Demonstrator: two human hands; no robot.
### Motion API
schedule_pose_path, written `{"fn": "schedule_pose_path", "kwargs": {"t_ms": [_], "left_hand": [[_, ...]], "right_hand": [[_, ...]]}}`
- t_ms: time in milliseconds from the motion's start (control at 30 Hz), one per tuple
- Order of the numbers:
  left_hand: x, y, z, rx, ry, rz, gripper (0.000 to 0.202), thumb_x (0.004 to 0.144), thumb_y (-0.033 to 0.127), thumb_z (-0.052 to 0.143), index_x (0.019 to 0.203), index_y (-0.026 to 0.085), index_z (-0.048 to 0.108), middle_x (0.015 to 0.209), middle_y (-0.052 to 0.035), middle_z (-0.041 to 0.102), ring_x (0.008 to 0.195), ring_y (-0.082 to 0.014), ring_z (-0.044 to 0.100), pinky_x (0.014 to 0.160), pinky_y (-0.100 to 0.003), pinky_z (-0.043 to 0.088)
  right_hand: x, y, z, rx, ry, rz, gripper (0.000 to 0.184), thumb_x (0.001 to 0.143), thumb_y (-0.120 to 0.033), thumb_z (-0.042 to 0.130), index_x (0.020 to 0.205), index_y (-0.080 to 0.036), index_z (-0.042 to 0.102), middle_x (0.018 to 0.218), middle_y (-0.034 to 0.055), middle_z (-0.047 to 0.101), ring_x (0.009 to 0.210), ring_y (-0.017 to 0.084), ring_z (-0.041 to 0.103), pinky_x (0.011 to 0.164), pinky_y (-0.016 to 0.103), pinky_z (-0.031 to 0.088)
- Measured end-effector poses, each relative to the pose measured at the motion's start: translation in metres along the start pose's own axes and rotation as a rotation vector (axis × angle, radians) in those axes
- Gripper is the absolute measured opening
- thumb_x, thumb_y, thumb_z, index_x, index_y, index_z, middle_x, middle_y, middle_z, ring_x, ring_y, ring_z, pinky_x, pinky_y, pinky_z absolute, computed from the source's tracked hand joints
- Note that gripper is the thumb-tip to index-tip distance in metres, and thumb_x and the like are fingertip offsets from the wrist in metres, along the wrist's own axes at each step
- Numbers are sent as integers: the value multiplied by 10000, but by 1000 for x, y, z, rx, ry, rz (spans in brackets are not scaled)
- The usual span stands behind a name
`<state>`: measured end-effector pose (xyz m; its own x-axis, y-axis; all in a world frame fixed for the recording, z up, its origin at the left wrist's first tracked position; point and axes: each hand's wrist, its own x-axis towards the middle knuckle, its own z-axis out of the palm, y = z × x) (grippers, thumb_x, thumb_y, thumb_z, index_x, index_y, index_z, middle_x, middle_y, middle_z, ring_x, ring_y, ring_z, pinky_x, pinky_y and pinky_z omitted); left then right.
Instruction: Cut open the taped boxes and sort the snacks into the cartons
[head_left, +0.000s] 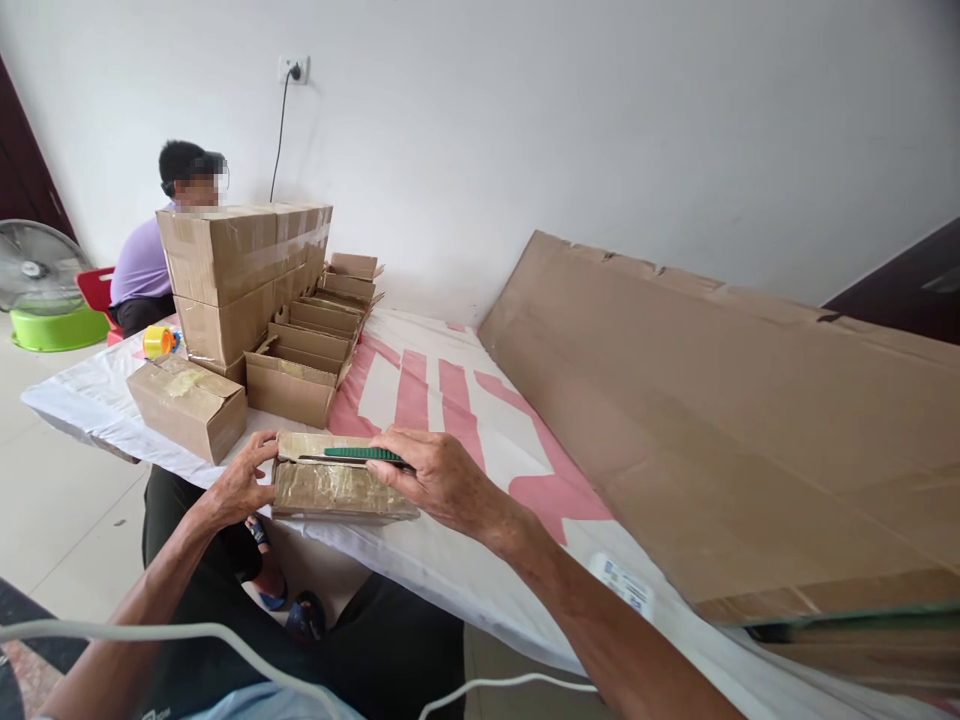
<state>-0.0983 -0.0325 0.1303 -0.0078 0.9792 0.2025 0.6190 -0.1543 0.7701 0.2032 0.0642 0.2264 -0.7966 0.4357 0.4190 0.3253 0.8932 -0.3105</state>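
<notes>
A small taped cardboard box (330, 493) lies in front of me at the table's near edge. My left hand (244, 480) grips its left end, thumb and fingers on either side of the corner. In my right hand (439, 475) is a green utility knife (352, 453), held flat above the box top along the seam between the flaps. Whether its blade touches the tape I cannot tell. Glossy clear tape covers the near part of the box top. Left of it sits another taped box (184, 400).
Open cardboard boxes (289, 390) stand in a row behind, beside stacked closed boxes (225, 260). A tape roll (157, 342) lies at the left. A large cardboard sheet (720, 430) leans on the right. Beyond the stack sits a person (142, 260). White cables (202, 630) cross my lap.
</notes>
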Motion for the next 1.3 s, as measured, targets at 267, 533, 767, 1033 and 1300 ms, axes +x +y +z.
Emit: {"fn": "schedule_pose_path", "kwargs": {"t_ms": [267,533,767,1033,1300], "left_hand": [[0,0,1,-11,4,3,514,756,191,693,1243,325,786,1544,-71,558,1360,-291,610,919,-329,606],[0,3,1,2,12,11,528,759,208,719,1269,330,790,1516,-81,581,1334,-294,611,914,-333,609],[2,3,-3,20,-12,11,618,760,193,692,1362,323,754,1524,-95,562,1308,-296,624,938,-369,604],[3,5,-6,23,-27,17,676,732,140,645,1378,316,738,1522,-90,561,1319,-292,611,897,-344,606],[4,8,-4,0,-77,9,656,762,166,680,1393,339,720,1575,-78,523,1295,-271,624,949,-347,597]], "right_hand": [[12,-2,12,-55,-45,-28,206,1085,-245,560,1101,-219,764,957,51,769,860,172,707,762,278,505],[18,-3,19,-226,-119,-35,193,1081,-274,584,1079,-200,763,945,53,735,775,159,644,645,278,382],[14,2,14,-260,-171,-18,194,1082,-255,576,1043,-202,759,891,38,722,747,151,619,635,285,354],[-7,23,6,-307,-172,31,202,1055,-240,608,904,-199,736,833,39,716,698,156,609,592,293,306],[-24,24,-16,-144,30,19,247,1077,-259,544,1069,-219,788,863,41,741,736,165,658,670,283,447]]}}
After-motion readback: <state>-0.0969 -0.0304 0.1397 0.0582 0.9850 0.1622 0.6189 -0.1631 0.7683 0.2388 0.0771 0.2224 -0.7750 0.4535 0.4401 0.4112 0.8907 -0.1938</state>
